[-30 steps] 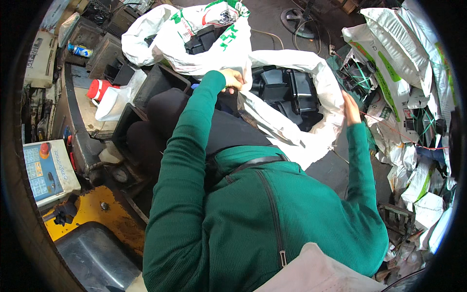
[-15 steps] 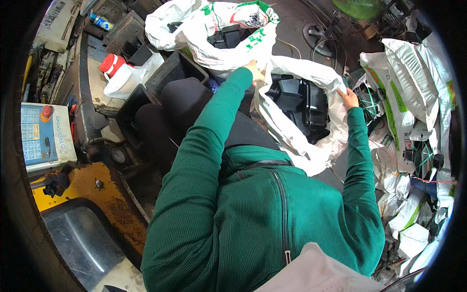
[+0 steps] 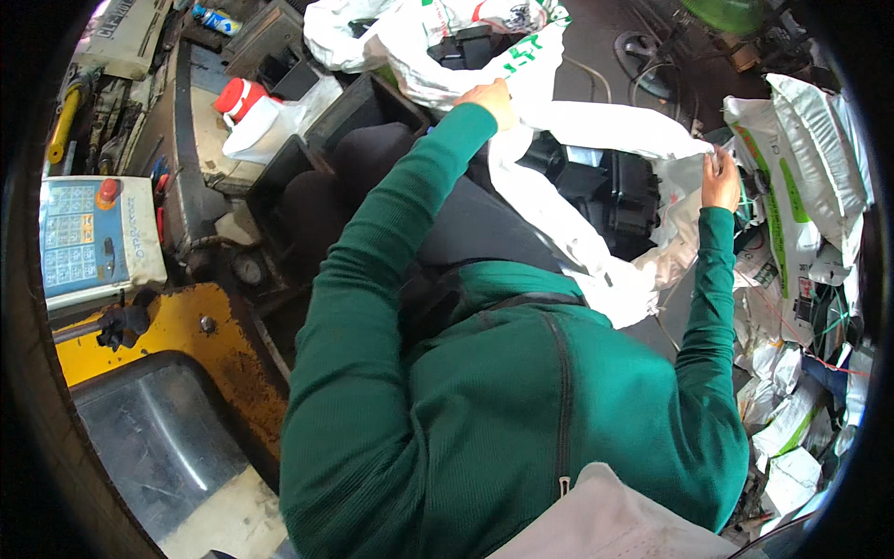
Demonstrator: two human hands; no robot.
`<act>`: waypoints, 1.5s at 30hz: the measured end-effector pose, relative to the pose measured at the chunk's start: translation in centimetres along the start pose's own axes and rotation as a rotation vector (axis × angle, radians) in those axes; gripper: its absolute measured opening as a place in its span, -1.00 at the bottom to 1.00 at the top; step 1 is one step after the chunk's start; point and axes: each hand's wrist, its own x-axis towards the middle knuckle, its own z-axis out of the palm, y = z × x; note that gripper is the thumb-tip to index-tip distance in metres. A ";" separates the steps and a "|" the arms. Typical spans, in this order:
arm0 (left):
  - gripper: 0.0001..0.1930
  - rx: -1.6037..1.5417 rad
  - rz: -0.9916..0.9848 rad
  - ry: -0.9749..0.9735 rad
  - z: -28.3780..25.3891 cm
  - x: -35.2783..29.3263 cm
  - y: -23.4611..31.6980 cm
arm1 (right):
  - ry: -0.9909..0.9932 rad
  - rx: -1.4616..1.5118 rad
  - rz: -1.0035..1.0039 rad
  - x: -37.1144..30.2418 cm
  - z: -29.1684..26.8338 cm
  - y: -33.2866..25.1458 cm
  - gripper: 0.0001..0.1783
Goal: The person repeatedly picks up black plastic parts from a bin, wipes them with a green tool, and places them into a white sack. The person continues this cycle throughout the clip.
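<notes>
A white woven sack (image 3: 615, 123) stands open in front of me, its rim folded over, with several black plastic parts (image 3: 629, 196) inside. On its far left, my left hand (image 3: 494, 101) is closed on the sack's rim; the fingertips are partly hidden. My right hand (image 3: 721, 182) pinches the rim at the far right corner and pulls it outward into a point. Just beyond my left hand sits a second white sack (image 3: 424, 82) with green print, which also holds black plastic parts (image 3: 468, 47).
Black bins (image 3: 358, 116) stand by my knees, left of the sacks. Further left are a red-capped jug (image 3: 240, 98) and a control panel (image 3: 93, 238) with a red button. Stuffed white sacks (image 3: 810, 177) line the right side. A green fan (image 3: 731, 11) is at the back.
My right hand has moved outward to the right, stretching the sack's rim into a corner. My left hand keeps to the rim's left side. The whole view has shifted slightly.
</notes>
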 end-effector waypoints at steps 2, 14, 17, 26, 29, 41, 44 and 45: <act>-0.45 0.020 -0.012 -0.004 -0.9 -0.1 0.1 | 0.076 -0.096 -0.323 -1.4 -2.2 -6.8 -0.65; -0.40 -0.134 0.022 0.081 1.0 2.5 -2.0 | -1.151 0.517 -0.462 -13.4 5.0 -16.4 -0.70; -0.37 -0.335 -0.010 0.043 0.9 2.7 -1.1 | -0.722 0.149 -0.745 -14.8 2.9 -17.6 -0.51; -0.51 -0.109 0.080 0.247 2.6 4.2 -6.4 | -1.514 1.256 0.086 -11.4 3.5 -16.5 -0.80; -0.55 0.111 0.155 0.348 -3.0 -3.3 -4.9 | -1.472 1.298 0.150 -9.7 6.0 -14.6 -0.66; -0.55 -0.420 0.098 0.076 -3.4 -35.1 -8.3 | -1.200 0.877 -0.235 -7.4 3.6 -24.9 -0.76; -0.56 -0.327 0.117 0.199 -2.0 -36.1 -7.3 | -1.473 1.107 -0.477 -10.7 -0.1 -31.6 -0.64; -0.58 -0.317 0.105 0.207 -2.7 -36.5 -6.6 | -1.389 1.066 -0.681 -12.2 0.1 -32.8 -0.56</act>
